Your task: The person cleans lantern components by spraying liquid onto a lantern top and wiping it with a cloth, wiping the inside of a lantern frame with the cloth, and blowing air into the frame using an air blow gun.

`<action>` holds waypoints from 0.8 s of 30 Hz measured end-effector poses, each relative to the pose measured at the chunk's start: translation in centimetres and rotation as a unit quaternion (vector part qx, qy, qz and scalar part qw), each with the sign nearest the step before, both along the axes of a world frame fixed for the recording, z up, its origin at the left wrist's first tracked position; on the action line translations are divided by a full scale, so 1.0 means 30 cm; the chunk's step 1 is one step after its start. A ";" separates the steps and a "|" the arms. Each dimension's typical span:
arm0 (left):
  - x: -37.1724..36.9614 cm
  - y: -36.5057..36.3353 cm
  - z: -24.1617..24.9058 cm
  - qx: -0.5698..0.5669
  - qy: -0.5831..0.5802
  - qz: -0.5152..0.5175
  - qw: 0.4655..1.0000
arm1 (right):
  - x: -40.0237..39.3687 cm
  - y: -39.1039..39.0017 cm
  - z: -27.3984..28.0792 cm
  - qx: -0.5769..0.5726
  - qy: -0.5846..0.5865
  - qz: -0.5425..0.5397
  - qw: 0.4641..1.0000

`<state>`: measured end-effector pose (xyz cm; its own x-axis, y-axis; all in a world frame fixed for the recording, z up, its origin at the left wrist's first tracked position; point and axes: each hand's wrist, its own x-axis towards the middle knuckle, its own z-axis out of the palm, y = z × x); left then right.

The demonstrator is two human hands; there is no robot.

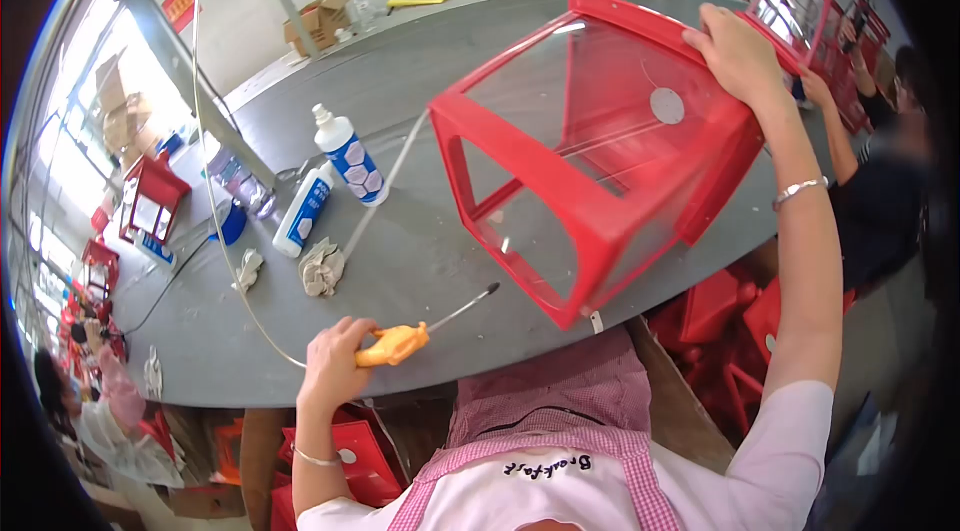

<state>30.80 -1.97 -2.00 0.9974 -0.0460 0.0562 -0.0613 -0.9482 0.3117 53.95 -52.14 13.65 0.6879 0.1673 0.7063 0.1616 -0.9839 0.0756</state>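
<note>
My left hand is closed round a yellow air blow gun, near the table's front edge. Its thin metal nozzle points up and to the right, toward the box but apart from it. With my right hand I grip the top far edge of a large red box frame with clear panels. The box is tilted over the table, and its open side faces down toward me. A round whitish disc shows on one clear panel.
A white bottle stands upright beside a lying bottle and a crumpled cloth on the grey table. A pale hose crosses the left side. Red parts lie below right. Other people work at both sides.
</note>
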 end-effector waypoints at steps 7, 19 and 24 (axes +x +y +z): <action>0.114 -0.189 0.014 0.036 -0.084 -0.192 0.977 | -0.044 0.070 0.002 -0.012 -0.029 -0.002 1.000; 0.226 -0.340 0.116 0.098 -0.043 -0.191 0.976 | -0.050 0.086 0.022 -0.015 0.002 -0.014 1.000; 0.284 -0.371 0.087 -0.024 -0.251 -0.131 0.959 | -0.051 0.076 0.029 -0.016 0.013 -0.030 0.999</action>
<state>39.33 -13.09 0.61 0.7985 -0.2767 0.5346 -0.4496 -0.8647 0.2240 52.42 -49.85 14.52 0.7152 0.1463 0.6834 0.1037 -0.9892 0.1032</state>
